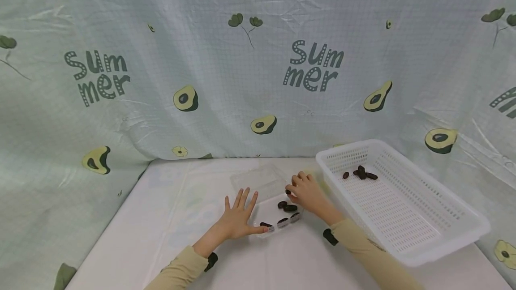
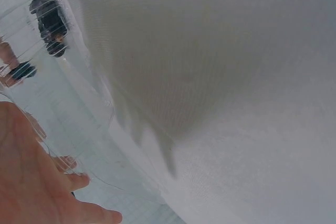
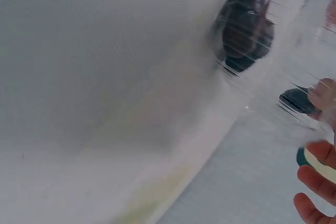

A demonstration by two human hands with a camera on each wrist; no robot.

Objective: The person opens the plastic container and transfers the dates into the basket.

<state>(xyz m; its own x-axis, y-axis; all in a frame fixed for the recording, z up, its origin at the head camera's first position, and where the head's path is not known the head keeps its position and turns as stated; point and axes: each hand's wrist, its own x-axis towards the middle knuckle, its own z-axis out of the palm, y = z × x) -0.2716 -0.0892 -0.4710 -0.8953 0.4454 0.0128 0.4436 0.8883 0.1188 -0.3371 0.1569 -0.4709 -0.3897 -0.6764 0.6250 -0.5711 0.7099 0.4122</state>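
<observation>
A clear plastic box with its lid folded back lies on the table. Several dark brown dates are inside, some along the near wall. My left hand spreads its fingers at the box's left side, the thumb over the near edge. At the right side, my right hand pinches one date between thumb and fingers above the box. Through the clear wall, the right wrist view shows that pinched date. In the left wrist view, dates show through the plastic near the spread left hand.
To the right stands a white perforated basket, with several dates at its far left end. A white cloth covers the table. Behind it hangs a pale curtain printed with avocados.
</observation>
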